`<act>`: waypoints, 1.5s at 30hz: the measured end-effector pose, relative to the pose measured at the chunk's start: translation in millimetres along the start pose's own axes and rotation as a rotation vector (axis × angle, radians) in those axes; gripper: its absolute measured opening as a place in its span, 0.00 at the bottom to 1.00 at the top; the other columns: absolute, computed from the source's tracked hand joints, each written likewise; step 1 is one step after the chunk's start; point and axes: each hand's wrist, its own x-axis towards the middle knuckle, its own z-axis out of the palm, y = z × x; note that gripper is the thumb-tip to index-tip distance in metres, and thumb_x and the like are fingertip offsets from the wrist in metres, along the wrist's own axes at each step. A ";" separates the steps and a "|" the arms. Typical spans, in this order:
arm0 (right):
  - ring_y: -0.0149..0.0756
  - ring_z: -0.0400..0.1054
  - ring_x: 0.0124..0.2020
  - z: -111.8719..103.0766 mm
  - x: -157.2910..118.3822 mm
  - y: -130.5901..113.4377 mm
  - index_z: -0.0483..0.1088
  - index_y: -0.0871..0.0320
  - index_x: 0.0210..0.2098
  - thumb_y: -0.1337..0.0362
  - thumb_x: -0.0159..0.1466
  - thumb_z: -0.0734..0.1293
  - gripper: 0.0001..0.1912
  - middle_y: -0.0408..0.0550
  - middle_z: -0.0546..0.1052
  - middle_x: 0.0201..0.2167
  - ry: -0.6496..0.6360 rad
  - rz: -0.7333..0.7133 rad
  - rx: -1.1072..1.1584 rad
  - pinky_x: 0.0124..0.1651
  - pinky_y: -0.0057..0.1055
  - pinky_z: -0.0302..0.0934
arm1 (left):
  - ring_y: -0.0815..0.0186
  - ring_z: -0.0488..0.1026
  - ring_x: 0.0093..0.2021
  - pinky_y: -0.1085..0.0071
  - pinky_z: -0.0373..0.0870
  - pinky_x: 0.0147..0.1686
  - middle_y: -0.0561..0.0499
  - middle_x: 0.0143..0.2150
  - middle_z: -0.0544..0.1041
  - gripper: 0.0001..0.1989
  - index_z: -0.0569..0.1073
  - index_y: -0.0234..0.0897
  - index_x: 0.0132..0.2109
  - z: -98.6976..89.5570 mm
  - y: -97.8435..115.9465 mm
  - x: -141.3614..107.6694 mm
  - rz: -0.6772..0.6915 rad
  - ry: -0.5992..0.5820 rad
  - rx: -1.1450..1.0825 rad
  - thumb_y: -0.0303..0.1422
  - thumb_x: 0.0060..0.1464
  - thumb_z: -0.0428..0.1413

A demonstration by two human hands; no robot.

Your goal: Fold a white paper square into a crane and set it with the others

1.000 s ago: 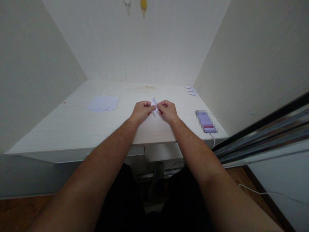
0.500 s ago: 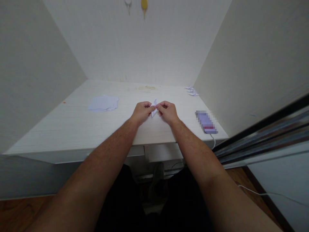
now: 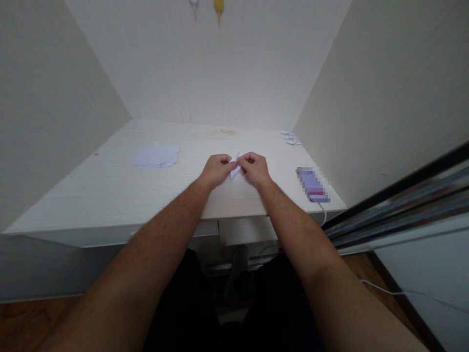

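A small folded piece of white paper (image 3: 235, 171) is pinched between my two hands above the middle of the desk. My left hand (image 3: 217, 170) grips its left side with thumb and fingers. From the other side, my right hand (image 3: 254, 168) pinches it near the top, fingers bent. Pointed ends of the paper stick out above and below the fingertips; the part between the fingers is hidden. Off to the left lies a loose stack of white paper sheets (image 3: 156, 155). Several small folded paper pieces (image 3: 291, 138) lie at the desk's back right corner.
The white desk (image 3: 98, 195) has walls at the back and both sides. A phone (image 3: 312, 185), blurred out, lies at the right with a white cable (image 3: 324, 213) hanging over the front edge. Two hooks, one yellow (image 3: 219, 6), are on the back wall.
Both hands stay in nearly the same place, still pinching the folded paper. Its upper tip now leans slightly more to the right. The view has shifted very slightly.
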 end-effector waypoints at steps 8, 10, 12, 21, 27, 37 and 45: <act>0.22 0.59 0.19 0.8 1.3 -2.2 0.68 0.54 0.39 0.62 0.52 0.72 0.16 0.37 0.73 0.28 0.068 -0.073 0.090 0.22 0.23 0.55 | 0.74 0.62 0.20 0.74 0.56 0.23 0.57 0.20 0.68 0.09 0.71 0.35 0.26 2.5 -5.0 1.5 0.007 0.030 -0.026 0.34 0.45 0.61; 0.23 0.59 0.20 0.7 1.3 -2.1 0.69 0.55 0.37 0.63 0.53 0.71 0.13 0.37 0.72 0.26 0.040 -0.072 0.058 0.22 0.23 0.55 | 0.73 0.65 0.21 0.75 0.59 0.23 0.55 0.20 0.70 0.09 0.72 0.35 0.27 4.0 -4.1 1.2 -0.009 0.031 -0.065 0.35 0.45 0.62; 0.24 0.60 0.20 0.7 1.3 -1.3 0.68 0.56 0.33 0.63 0.53 0.71 0.09 0.37 0.71 0.22 0.020 -0.058 0.029 0.23 0.24 0.56 | 0.72 0.68 0.22 0.74 0.62 0.24 0.54 0.22 0.73 0.09 0.73 0.35 0.27 5.3 -1.9 0.9 -0.024 0.036 -0.120 0.36 0.45 0.62; 0.28 0.64 0.25 2.4 -0.9 -2.7 0.72 0.56 0.32 0.56 0.53 0.71 0.12 0.39 0.72 0.23 0.189 -0.113 -0.119 0.31 0.28 0.63 | 0.66 0.75 0.28 0.72 0.69 0.29 0.49 0.29 0.80 0.11 0.81 0.34 0.36 6.8 1.1 -0.3 0.012 0.202 0.052 0.36 0.49 0.60; 0.32 0.69 0.29 0.7 1.0 -1.2 0.74 0.57 0.30 0.58 0.54 0.69 0.09 0.43 0.76 0.27 0.265 -0.160 -0.226 0.39 0.32 0.67 | 0.64 0.78 0.35 0.70 0.70 0.37 0.49 0.35 0.84 0.12 0.84 0.38 0.39 6.4 10.4 -8.1 0.141 0.245 0.357 0.33 0.53 0.57; 0.31 0.68 0.28 -0.8 3.0 -1.3 0.70 0.56 0.27 0.63 0.52 0.66 0.04 0.41 0.74 0.25 0.304 -0.136 -0.268 0.37 0.30 0.66 | 0.63 0.79 0.40 0.69 0.71 0.43 0.49 0.41 0.84 0.14 0.84 0.41 0.44 8.0 14.6 -14.4 0.258 0.144 0.478 0.33 0.57 0.54; 0.28 0.65 0.22 1.6 2.0 -7.2 0.72 0.58 0.30 0.61 0.53 0.68 0.07 0.40 0.73 0.21 0.162 0.039 0.031 0.22 0.24 0.58 | 0.66 0.76 0.31 0.72 0.71 0.32 0.49 0.32 0.82 0.11 0.81 0.35 0.38 6.7 6.9 -5.7 0.110 0.229 0.255 0.35 0.54 0.57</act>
